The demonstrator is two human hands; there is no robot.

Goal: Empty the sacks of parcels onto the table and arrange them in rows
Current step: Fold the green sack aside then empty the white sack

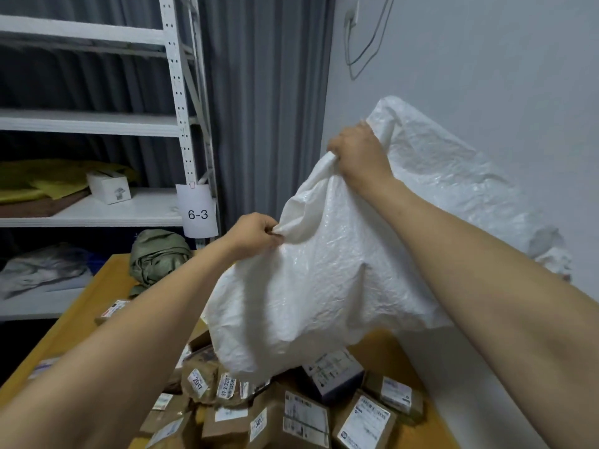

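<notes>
Woven white sack hangs limp above the parcels on the table; my left hand and right hand bunch its slippery, light cloth, best gripped at the corners.

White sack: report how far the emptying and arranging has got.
Done: a heap of parcels lies on the table under the white sack. In hand: the left hand and right hand hold it bunched and raised over the heap; whether anything remains inside is hidden. Left: the parcels are jumbled, no rows yet, and a green sack sits bundled at the table's far end.
</notes>
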